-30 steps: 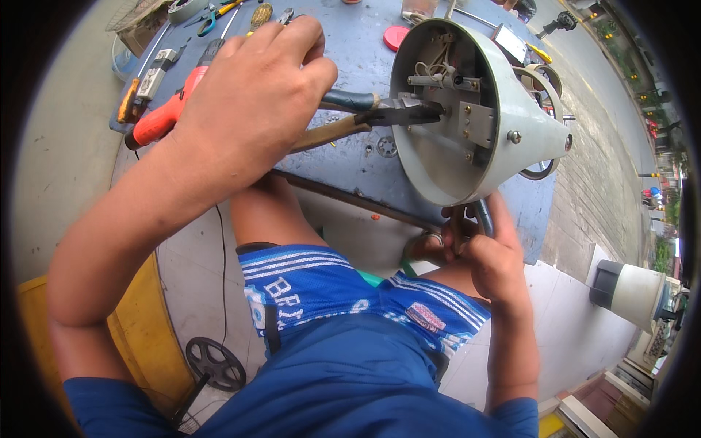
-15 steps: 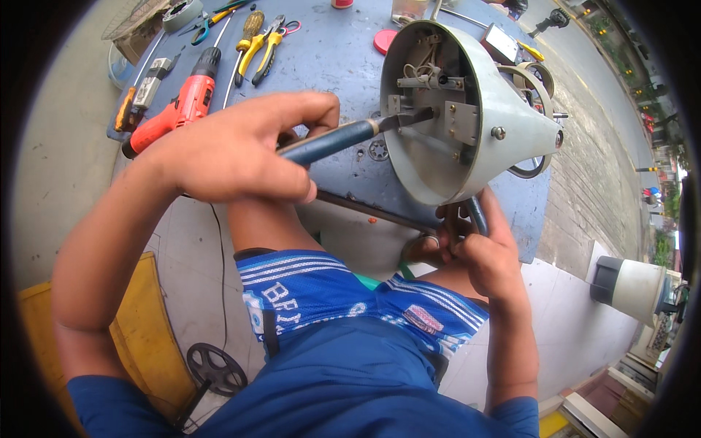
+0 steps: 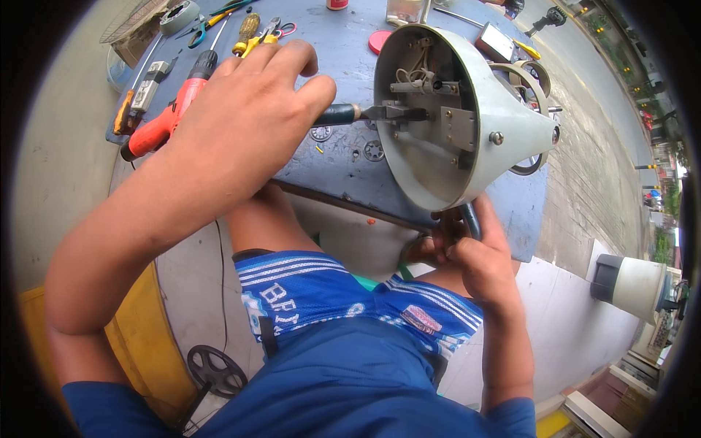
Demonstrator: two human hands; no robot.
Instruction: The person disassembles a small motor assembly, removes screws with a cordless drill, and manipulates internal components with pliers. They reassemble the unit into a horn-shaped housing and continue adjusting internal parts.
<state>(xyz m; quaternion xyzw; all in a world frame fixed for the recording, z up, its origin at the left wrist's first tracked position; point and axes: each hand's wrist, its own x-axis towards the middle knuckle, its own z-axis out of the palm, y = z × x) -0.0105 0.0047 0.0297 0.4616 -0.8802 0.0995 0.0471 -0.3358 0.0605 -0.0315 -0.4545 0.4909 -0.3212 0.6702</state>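
Note:
My left hand (image 3: 255, 109) is closed around the dark blue handles of a pair of pliers (image 3: 376, 113). The jaws reach inside the open end of a grey cone-shaped metal housing (image 3: 507, 120), close to its inner plate; whether they grip anything there cannot be made out. Inside the housing are white wires (image 3: 420, 75) and a small metal bracket (image 3: 457, 128). Below the housing's rim, my right hand (image 3: 482, 259) is wrapped around a dark blue handle (image 3: 470, 221); the rest of that tool is hidden.
On the blue table (image 3: 343, 164) lie a red drill (image 3: 164, 124), yellow-handled pliers (image 3: 255, 42), scissors (image 3: 197, 33), a red lid (image 3: 378, 41) and several slotted metal discs (image 3: 373, 150). A white bucket (image 3: 629, 287) stands to the right, a black wheel (image 3: 217, 370) at lower left.
My left hand has lifted and turned, its knuckles now up, and the pliers lie more level. The housing has shifted slightly left. My right hand keeps its hold.

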